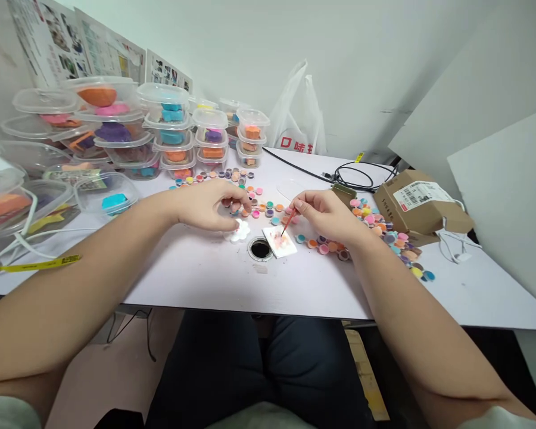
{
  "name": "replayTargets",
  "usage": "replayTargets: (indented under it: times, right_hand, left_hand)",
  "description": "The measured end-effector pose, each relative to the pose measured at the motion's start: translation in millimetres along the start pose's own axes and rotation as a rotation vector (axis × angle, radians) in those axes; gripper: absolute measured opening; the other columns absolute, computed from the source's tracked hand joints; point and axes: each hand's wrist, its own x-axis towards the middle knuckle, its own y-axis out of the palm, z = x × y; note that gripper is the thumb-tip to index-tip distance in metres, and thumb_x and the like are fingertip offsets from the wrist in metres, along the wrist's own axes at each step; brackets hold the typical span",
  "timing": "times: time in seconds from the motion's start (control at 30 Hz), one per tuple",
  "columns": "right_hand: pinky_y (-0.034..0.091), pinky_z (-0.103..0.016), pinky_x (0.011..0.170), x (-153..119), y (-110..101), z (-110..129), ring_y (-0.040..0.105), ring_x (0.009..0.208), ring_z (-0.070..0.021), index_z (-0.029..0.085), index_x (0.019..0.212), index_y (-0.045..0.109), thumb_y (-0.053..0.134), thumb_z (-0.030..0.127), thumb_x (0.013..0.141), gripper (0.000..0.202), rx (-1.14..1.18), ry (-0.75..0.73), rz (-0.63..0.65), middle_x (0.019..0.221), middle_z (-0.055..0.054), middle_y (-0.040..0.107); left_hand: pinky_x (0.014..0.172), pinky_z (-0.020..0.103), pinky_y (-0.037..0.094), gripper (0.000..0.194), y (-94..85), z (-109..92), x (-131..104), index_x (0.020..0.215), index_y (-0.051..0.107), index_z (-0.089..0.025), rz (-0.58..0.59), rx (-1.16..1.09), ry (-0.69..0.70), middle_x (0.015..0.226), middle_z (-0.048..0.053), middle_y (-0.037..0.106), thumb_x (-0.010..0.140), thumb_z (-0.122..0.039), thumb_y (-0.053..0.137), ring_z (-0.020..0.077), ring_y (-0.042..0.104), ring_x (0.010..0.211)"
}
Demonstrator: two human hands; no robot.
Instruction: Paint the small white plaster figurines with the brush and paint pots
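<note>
My right hand pinches a thin red paintbrush. The brush's dark tip meets a white square smeared with orange-pink paint. To the left, my left hand has its thumb at the edge of a white flower-shaped piece, which lies on the table. The thumb stands apart from the other fingers, which curve forward above small paint pots. Whether the thumb presses on the flower I cannot tell.
Stacked clear tubs with colourful pieces stand at the back left. A round table hole lies beside the white square. More paint pots, an opened cardboard box and a black cable are at the right. Behind is a plastic bag.
</note>
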Motion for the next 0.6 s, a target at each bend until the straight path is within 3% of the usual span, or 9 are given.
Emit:
replayTargets:
  times: [0.13,0.23,0.33,0.6]
  right_hand:
    - [0.05,-0.026,0.061,3.5,6.6,1.2,0.066,0.075,-0.017,0.02,0.079,0.067,0.065,0.047,0.094,0.031,0.039,-0.046,-0.07,0.082,-0.008,0.076]
    - [0.037,-0.023,0.047,2.8,9.9,3.1,0.056,0.057,-0.0129,0.02,0.08,0.067,0.064,0.053,0.093,0.036,0.052,0.044,-0.149,0.071,-0.005,0.071]
    - [0.028,-0.024,0.042,0.8,10.7,5.8,0.043,0.046,-0.0104,0.02,0.078,0.066,0.069,0.059,0.087,0.041,0.069,0.096,-0.14,0.058,-0.002,0.062]
    - [0.032,-0.023,0.045,7.8,27.7,12.6,0.042,0.047,-0.0083,0.018,0.076,0.069,0.087,0.054,0.073,0.04,0.364,0.085,-0.161,0.051,0.003,0.052]
  left_hand:
    - [0.101,0.036,0.042,0.07,9.6,15.7,-15.6,0.136,0.06,-0.022,0.032,0.067,0.052,0.133,0.011,0.059,0.074,-0.053,0.07,0.0296,0.055,0.12]
    - [0.103,0.038,0.042,0.085,15.3,27.1,-23.5,0.145,0.052,-0.021,0.051,0.085,0.012,0.139,0.014,0.052,0.073,-0.063,0.072,0.0331,0.05,0.127]
    - [0.104,0.037,0.04,0.082,15.7,35.3,-25.7,0.145,0.051,-0.025,0.069,0.044,0.012,0.143,0.012,0.051,0.075,-0.064,0.071,0.0323,0.049,0.129]
    - [0.093,0.032,0.043,0.072,22.2,42.8,-16.9,0.137,0.061,-0.02,0.09,-0.022,0.03,0.125,0.01,0.058,0.076,-0.057,0.072,0.0263,0.057,0.111]
